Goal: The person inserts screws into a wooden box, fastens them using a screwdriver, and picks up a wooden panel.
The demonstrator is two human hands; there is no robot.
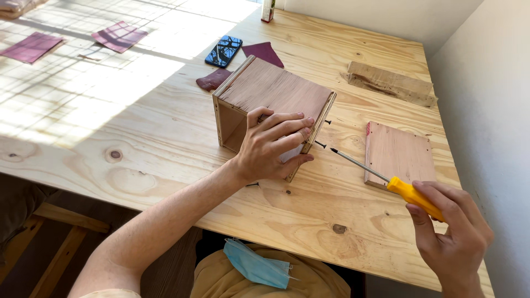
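An open wooden box sits mid-table under the left hand, with a screw just beside it at three o'clock. A flat panel lies farther at three o'clock, a wood block at one o'clock. A phone lies at eleven o'clock; the right hand holds a screwdriver at four o'clock.

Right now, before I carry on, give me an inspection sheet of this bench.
Surface: plywood table, sunlit at the far left.
Job's things: open wooden box; yellow-handled screwdriver, tip near a screw by the box.
Clutter: flat panel, rough wood block, phone, sandpaper sheets.
Hands: left hand steadies the box; right hand grips the screwdriver.
Cables: nothing seen.
Surroundings: white wall at right; face mask below the table edge.
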